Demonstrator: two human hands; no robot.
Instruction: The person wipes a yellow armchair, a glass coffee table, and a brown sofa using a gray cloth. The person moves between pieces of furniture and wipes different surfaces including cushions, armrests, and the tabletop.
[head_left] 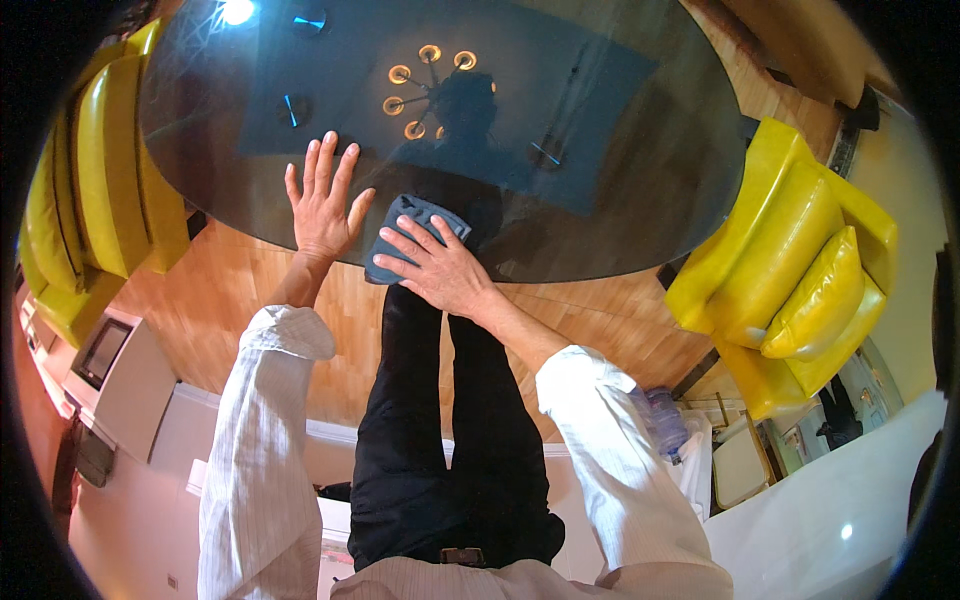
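Observation:
My left hand (324, 205) lies flat near the front edge of the dark oval glass table (620, 235), its fingers spread and nothing in them. To its right, a folded dark grey cloth (405, 212) rests at the same edge. My right hand (437, 262) presses on top of the cloth, fingers stretched out and apart. Its palm covers part of the cloth, and I cannot see underneath.
A yellow sofa (110, 165) stands left of the table, and a yellow armchair (770, 230) with a cushion (820, 300) stands right. A ceiling lamp reflects in the glass. Wooden floor (340, 355) surrounds my legs. A clear plastic bottle (664, 420) is at lower right.

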